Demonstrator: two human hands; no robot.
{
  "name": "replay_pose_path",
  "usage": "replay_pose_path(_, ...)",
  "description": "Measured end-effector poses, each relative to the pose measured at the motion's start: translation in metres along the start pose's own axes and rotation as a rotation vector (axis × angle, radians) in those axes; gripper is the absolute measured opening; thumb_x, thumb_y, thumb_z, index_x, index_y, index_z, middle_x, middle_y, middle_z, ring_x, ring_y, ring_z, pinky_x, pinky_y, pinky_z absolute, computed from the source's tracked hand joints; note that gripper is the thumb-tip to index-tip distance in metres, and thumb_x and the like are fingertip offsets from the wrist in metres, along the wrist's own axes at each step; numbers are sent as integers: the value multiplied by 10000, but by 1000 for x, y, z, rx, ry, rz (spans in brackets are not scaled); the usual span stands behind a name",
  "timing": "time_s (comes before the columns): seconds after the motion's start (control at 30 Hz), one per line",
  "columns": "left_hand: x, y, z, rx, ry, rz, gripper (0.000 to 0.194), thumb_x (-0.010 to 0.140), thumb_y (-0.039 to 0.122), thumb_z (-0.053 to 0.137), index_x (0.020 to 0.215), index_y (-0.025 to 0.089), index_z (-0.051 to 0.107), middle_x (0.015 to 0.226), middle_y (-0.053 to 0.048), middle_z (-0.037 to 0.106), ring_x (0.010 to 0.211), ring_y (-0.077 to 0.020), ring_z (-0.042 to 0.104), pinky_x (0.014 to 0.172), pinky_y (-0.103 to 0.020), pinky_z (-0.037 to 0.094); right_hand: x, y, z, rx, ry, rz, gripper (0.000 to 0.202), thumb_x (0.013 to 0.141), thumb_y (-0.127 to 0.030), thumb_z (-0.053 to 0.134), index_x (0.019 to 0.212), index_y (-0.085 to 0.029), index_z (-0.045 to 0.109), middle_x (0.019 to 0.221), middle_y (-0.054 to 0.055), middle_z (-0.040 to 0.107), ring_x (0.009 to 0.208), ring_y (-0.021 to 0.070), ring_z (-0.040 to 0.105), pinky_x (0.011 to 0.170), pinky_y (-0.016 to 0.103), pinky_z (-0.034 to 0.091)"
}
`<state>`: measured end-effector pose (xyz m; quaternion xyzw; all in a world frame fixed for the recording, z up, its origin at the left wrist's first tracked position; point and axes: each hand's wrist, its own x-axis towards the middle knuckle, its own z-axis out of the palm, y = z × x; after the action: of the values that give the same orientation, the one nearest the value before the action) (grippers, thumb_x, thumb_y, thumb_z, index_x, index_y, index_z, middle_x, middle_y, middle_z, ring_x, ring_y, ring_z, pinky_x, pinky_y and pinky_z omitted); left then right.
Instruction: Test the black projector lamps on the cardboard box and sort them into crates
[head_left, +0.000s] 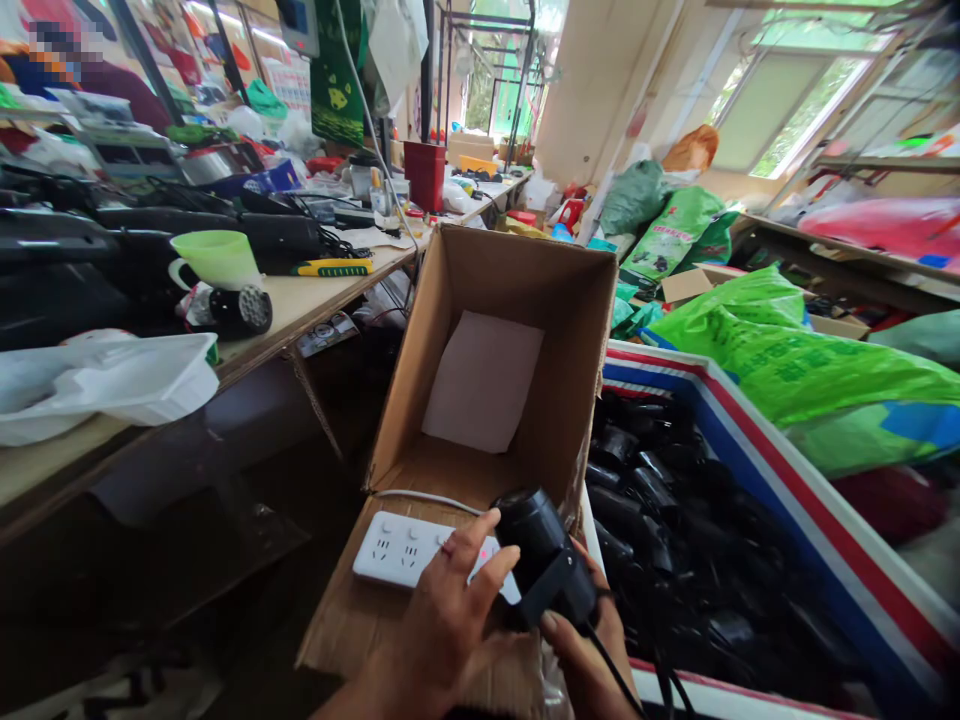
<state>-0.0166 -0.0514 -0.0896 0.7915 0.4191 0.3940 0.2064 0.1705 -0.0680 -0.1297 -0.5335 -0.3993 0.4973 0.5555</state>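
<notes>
My right hand [589, 635] is closed around a black cylindrical spotlight [536, 545], its bracket and black cable toward me. The spotlight is tilted over the front of an open cardboard box [517, 270]. My left hand [450, 610] has its fingers apart beside the spotlight; a fingertip is at its edge, and I cannot tell whether it touches. Under the left hand lies a white power strip [382, 550] on the box's front flap [337, 620]. A white cord [427, 495] runs from behind the strip. A pale sheet [487, 380] is on the box's inner back wall.
To the right, a large striped bin [720, 390] holds many black parts [660, 520]. Green sacks [810, 340] lie behind it. On the left workbench [315, 295] are a green cup [217, 258], a white tray [150, 380], a yellow cutter [334, 267] and a black lamp [244, 310].
</notes>
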Motion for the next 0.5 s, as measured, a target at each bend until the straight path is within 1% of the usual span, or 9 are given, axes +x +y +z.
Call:
replay_pose_path(0.07,0,3,1,-124,26,-64,694,735,255,736,1342,250,399,1480,-166,271,1317,-365,325,1033,-503,361,-2,-2,0,110,-35,29,806,609,-439,764,1310,-275,403,1290,70,547,1163,305,517,940,423,434)
replay_pose_path(0.13,3,5,3,-322,31,-234,1011,588,264,852,1409,261,261,1503,-168,205,1353,-381,235,1065,-536,303,-6,-4,0,224,-62,65,823,607,-423,769,1326,-307,386,1307,58,540,1163,303,524,932,422,447)
replay_pose_path(0.2,8,6,5,-606,-54,-426,1252,406,221,926,1425,258,199,1460,-167,307,1322,-393,293,1062,-540,306,-11,-7,0,305,-94,137,785,637,-410,747,1332,-326,391,1275,54,569,1136,303,548,895,426,474)
replay_pose_path(0.23,11,6,4,-752,-121,-494,1241,374,191,930,1408,253,247,1402,-150,404,1277,-387,369,1044,-520,341,-14,-7,1,334,-113,178,753,656,-414,726,1331,-322,405,1239,59,596,1113,306,563,871,430,487)
replay_pose_path(0.3,18,8,4,-974,-234,-545,1033,398,155,910,1309,236,428,1245,-94,563,1158,-355,501,971,-449,432,-18,-7,2,376,-138,233,706,672,-430,694,1319,-290,448,1146,77,648,1056,315,593,826,442,507)
replay_pose_path(0.33,20,9,4,-1048,-261,-550,922,422,154,898,1249,229,496,1184,-73,600,1115,-340,534,936,-416,459,-19,-5,3,389,-134,237,687,672,-445,684,1304,-274,476,1097,84,668,1024,318,606,808,446,515)
replay_pose_path(0.37,22,9,5,-1110,-268,-559,870,432,163,892,1218,232,525,1153,-59,615,1092,-332,549,906,-396,476,-20,-3,3,397,-125,230,665,671,-468,675,1283,-267,506,1049,87,683,988,318,620,788,446,522)
replay_pose_path(0.43,20,8,13,-1217,-256,-605,942,392,182,903,1241,261,503,1168,-50,610,1085,-339,551,876,-402,491,-20,2,5,394,-99,209,614,685,-522,645,1242,-280,551,983,81,697,927,308,638,760,442,534)
replay_pose_path(0.5,13,5,25,-1230,-206,-653,960,383,220,908,1250,261,497,1221,-64,587,1136,-356,514,935,-441,457,-21,3,5,359,-112,207,592,699,-549,624,1227,-286,569,936,75,698,903,297,639,745,427,539)
